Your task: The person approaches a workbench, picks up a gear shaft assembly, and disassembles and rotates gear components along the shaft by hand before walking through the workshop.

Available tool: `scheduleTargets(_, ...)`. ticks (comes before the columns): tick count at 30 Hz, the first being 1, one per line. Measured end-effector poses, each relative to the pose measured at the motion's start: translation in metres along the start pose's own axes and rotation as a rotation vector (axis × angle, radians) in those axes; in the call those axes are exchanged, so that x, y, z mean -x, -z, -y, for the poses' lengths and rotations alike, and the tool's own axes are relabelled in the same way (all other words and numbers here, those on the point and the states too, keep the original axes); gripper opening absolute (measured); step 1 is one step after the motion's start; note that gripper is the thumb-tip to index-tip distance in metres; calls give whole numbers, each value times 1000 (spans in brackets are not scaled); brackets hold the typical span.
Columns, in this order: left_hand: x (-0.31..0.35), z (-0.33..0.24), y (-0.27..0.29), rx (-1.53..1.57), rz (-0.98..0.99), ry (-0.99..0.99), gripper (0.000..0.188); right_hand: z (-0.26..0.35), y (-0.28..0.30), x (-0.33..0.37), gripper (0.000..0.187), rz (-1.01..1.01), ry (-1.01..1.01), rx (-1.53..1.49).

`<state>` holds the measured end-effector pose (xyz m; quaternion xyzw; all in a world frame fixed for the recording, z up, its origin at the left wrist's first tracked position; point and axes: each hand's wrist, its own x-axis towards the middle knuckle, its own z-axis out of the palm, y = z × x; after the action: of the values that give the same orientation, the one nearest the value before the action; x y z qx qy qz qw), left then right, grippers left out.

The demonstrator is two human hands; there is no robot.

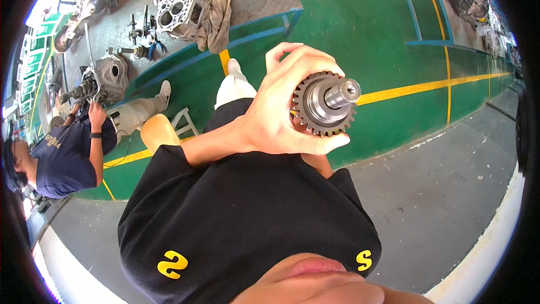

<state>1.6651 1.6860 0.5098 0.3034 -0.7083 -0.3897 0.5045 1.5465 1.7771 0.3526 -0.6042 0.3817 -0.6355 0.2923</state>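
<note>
My left hand (pixel 281 110) reaches across in front of my chest, closed round a steel gear shaft (pixel 326 104). A toothed gear ring faces up toward me, with a smooth stepped shaft end standing out of its middle. My thumb lies along the near side of the teeth, and the fingers wrap the far side. The lower part of the shaft is hidden behind the hand. Only a short piece of my right forearm (pixel 318 163) shows below the left wrist; my right hand is hidden behind the left hand and the gear.
A metal workbench (pixel 256 3) at the far left carries a gearbox housing (pixel 174 11), a brown cloth (pixel 215 17) and several shafts. A seated co-worker (pixel 73 152) handles another housing (pixel 112 76) there. A stool (pixel 160 132) stands beside my left arm. More parts lie far right.
</note>
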Motion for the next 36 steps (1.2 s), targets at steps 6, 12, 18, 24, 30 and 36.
scheduleTargets(6, -3, 5, 1, 12, -30, 22, 66, -15, 4, 13, 50, 9, 12, 26)
scheduleTargets(12, -7, 10, 6, -62, -19, 3, 71, -22, 1, 12, 55, 8, 28, 23)
scheduleTargets(18, -10, 18, 5, 15, 14, 85, 65, -9, -5, -43, 44, -72, -124, -5)
scheduleTargets(24, -11, 25, 6, 165, -91, 334, 52, 24, -25, -86, 20, -103, -256, -2)
scheduleTargets(30, -7, 32, -8, 640, -128, 414, 42, 26, -24, -101, 10, -188, -276, -192)
scheduleTargets(36, -16, 36, -4, 735, -180, 427, 39, 24, -16, -97, 11, -138, -283, -133)
